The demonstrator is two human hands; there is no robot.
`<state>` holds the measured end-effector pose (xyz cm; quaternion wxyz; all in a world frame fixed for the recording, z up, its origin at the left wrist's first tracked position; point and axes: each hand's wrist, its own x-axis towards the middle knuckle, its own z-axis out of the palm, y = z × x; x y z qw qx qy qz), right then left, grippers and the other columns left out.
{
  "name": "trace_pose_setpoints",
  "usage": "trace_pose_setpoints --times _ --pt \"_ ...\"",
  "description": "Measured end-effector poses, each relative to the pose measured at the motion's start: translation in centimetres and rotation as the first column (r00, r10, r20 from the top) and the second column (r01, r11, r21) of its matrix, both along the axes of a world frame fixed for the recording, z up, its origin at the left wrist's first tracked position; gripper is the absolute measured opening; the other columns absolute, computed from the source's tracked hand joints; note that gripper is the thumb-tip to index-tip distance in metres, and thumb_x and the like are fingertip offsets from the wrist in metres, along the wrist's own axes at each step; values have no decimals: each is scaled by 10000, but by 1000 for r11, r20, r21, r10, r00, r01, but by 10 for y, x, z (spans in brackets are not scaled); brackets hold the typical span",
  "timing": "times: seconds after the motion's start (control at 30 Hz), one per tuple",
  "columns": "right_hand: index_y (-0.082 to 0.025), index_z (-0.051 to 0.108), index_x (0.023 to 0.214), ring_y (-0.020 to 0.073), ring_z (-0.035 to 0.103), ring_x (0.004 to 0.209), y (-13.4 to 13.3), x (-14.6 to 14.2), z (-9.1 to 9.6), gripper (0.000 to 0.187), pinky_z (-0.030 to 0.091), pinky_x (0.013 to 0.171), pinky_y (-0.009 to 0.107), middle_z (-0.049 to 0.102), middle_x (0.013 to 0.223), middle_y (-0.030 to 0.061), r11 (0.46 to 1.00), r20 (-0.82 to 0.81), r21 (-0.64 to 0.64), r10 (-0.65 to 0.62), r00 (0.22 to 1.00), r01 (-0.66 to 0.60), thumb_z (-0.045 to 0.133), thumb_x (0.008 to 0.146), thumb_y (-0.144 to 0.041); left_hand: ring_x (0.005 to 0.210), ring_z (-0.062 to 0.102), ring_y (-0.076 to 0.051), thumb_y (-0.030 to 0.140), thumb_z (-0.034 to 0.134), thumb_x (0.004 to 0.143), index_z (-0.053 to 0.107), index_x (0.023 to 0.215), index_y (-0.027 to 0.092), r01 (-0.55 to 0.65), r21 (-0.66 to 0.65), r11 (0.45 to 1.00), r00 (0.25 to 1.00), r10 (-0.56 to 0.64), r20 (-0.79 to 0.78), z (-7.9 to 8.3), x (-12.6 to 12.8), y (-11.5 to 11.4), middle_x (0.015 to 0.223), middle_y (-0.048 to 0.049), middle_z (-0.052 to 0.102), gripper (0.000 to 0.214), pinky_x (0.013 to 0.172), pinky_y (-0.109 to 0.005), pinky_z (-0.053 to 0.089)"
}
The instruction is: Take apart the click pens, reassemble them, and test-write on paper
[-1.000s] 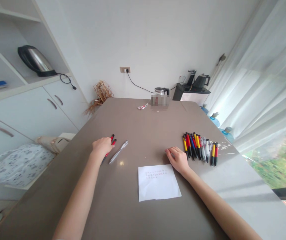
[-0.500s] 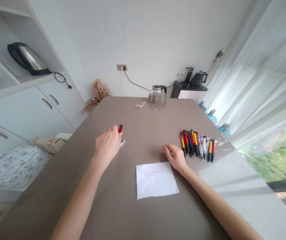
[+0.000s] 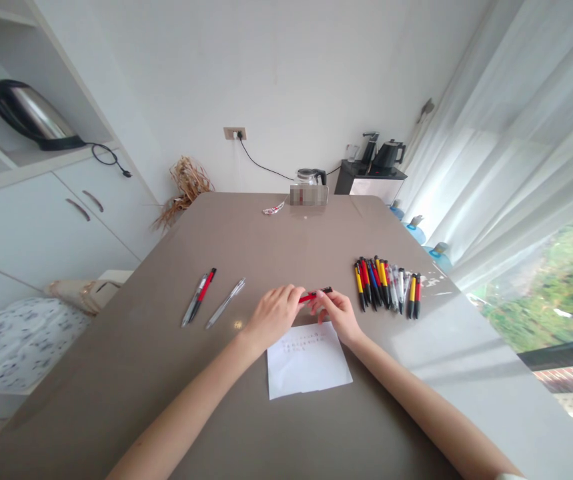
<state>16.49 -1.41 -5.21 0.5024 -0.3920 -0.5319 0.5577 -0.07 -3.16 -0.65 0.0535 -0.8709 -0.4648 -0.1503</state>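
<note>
Above the far edge of a white sheet of paper (image 3: 309,370) with handwriting, my left hand (image 3: 277,312) grips a red and black pen (image 3: 309,297). The thumb and fingers of my right hand (image 3: 337,313) pinch the black end of the same pen, so it spans both hands. To the left on the table lie a red and black pen (image 3: 203,293), a clear pen (image 3: 193,300) beside it, and another clear pen (image 3: 225,304) apart from these. Right of my right hand, several yellow, red, blue and white pens (image 3: 380,283) lie in a row.
The brown table (image 3: 206,413) carries a glass kettle (image 3: 307,177) and a beaded string (image 3: 273,209) at its far edge. A cabinet (image 3: 31,220) stands at left. Blue water bottles (image 3: 415,230) and a curtain (image 3: 496,147) are along the right.
My left hand has moved right with the red and black pen to meet my right hand, which now holds the pen's other end. The pens at left have come into sight.
</note>
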Motion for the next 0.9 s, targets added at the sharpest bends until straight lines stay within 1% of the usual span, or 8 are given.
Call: trace_pose_setpoints --times 0.1,0.17,0.23,0.4,0.5,0.6,0.77,0.9 --pt "-136 574 755 129 578 571 9 9 -2 286 429 381 191 637 718 76 984 -190 -127 -147 971 124 520 739 -417 815 511 -158 258 275 867 463 978 175 -15 -20 1000 1000 16 23 -10 -9 11 863 -44 533 233 712 -299 387" --pt "-139 563 733 135 589 585 14 14 -5 268 435 390 190 645 717 80 970 -242 -185 -201 949 158 548 721 -407 791 513 -155 261 292 863 478 940 177 -25 -35 999 998 27 60 -16 -14 17 851 -38 540 219 701 -296 390" --pt "-139 564 731 139 596 588 18 19 -8 264 438 391 192 650 717 83 960 -245 -224 -221 944 167 573 702 -401 771 512 -146 270 302 860 484 924 180 -17 -51 999 993 23 118 -21 -16 20 852 -32 546 213 695 -288 394" --pt "-127 571 653 121 572 518 22 24 -12 276 414 355 189 642 667 75 962 -214 -241 -180 960 127 587 687 -400 741 502 -133 286 304 856 503 891 185 48 -79 996 964 -26 265 -25 -20 21 834 -34 540 227 669 -266 393" --pt "-127 553 585 90 520 436 22 27 -11 302 389 337 185 615 587 51 970 -229 -225 -147 962 95 559 712 -402 705 482 -124 286 314 850 513 832 177 100 -89 991 945 -66 322 -26 -23 22 802 -32 525 227 645 -255 383" --pt "-129 548 568 77 489 397 23 29 -12 297 380 342 186 590 533 32 968 -222 -237 -139 965 85 563 712 -388 657 451 -112 285 325 843 506 751 168 141 -107 984 924 -93 370 -29 -25 23 752 -24 499 235 616 -244 364" --pt "-130 545 561 64 453 364 25 30 -15 262 363 344 187 577 503 21 968 -202 -239 -119 972 68 588 698 -348 590 394 -99 292 311 843 394 563 164 157 -197 968 872 -42 487 -33 -25 23 614 5 397 318 571 -232 323" --pt "-135 544 580 65 441 360 25 29 -17 242 357 341 192 584 510 19 971 -186 -232 -107 977 62 590 694 -343 538 343 -88 316 297 847 291 529 169 172 -298 939 806 40 590 -36 -23 23 575 22 336 350 529 -236 277"
